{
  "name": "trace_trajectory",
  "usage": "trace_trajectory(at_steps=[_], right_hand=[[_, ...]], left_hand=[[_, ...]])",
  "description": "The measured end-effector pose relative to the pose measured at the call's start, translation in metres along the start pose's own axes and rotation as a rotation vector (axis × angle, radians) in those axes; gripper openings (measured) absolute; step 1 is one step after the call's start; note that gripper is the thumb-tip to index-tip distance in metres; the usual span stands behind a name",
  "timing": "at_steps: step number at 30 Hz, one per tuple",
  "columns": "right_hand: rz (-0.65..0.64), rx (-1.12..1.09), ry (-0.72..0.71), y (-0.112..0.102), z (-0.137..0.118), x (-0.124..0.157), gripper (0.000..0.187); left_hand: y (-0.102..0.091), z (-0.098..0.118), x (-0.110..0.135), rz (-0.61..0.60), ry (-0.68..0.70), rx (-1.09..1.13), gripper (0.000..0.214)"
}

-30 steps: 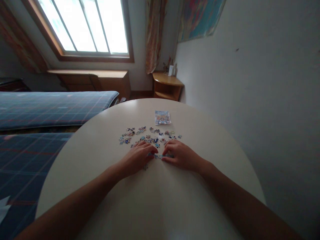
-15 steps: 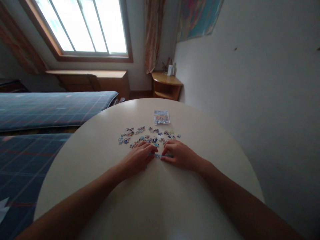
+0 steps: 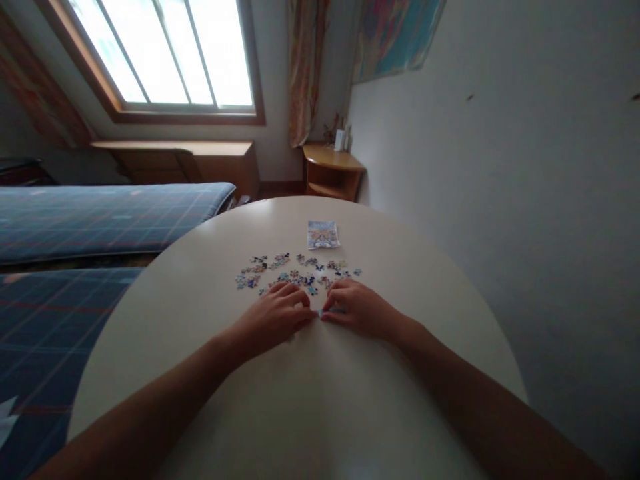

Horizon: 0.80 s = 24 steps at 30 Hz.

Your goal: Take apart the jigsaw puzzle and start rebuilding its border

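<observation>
A short light-blue strip of jigsaw puzzle pieces (image 3: 321,313) lies on the table between my hands, mostly covered by my fingers. My left hand (image 3: 280,312) is closed over its left part, with curled fingers and the thumb reaching along it. At the other end, my right hand (image 3: 361,311) pinches the strip between thumb and index finger. Just beyond my hands, loose jigsaw pieces (image 3: 295,275) spread in several mixed-colour clusters; my knuckles hide some of them. Whether the pieces in the strip are fully joined is too small to tell.
A small printed picture sheet (image 3: 323,235) lies behind the pieces on the round white table (image 3: 310,400). To the left is a bed with a plaid mattress (image 3: 100,217). A white wall (image 3: 500,200) borders the right side. A corner shelf (image 3: 334,160) stands beyond the table.
My left hand's thumb and fingertips have shifted slightly right along the strip, covering more of it. My right hand stays almost still, and the loose pieces have not moved visibly.
</observation>
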State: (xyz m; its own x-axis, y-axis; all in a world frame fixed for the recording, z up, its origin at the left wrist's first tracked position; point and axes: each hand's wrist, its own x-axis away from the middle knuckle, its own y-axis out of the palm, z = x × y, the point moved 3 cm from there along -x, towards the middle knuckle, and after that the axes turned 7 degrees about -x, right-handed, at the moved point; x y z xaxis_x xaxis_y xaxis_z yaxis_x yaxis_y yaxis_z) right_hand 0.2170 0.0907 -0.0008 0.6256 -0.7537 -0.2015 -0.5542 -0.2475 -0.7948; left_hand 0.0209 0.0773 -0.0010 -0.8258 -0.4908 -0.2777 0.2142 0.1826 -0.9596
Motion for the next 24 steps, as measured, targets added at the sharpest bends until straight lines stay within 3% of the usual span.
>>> trace_trajectory(at_steps=[7, 12, 15, 24], right_hand=[[-0.015, -0.032, -0.017, -0.002, 0.002, 0.000, 0.008], [-0.072, -0.132, 0.045, -0.029, 0.008, 0.010, 0.019], [-0.142, -0.113, 0.066, -0.041, 0.011, 0.015, 0.028], [-0.187, -0.007, 0.047, -0.030, 0.006, 0.010, 0.021]], left_hand=[[-0.001, -0.002, 0.000, -0.015, -0.002, 0.076, 0.017], [-0.007, -0.016, 0.005, -0.046, -0.095, 0.166, 0.029], [-0.009, -0.023, 0.009, -0.063, -0.098, 0.204, 0.026], [-0.001, -0.029, 0.008, -0.051, -0.127, 0.212, 0.013]])
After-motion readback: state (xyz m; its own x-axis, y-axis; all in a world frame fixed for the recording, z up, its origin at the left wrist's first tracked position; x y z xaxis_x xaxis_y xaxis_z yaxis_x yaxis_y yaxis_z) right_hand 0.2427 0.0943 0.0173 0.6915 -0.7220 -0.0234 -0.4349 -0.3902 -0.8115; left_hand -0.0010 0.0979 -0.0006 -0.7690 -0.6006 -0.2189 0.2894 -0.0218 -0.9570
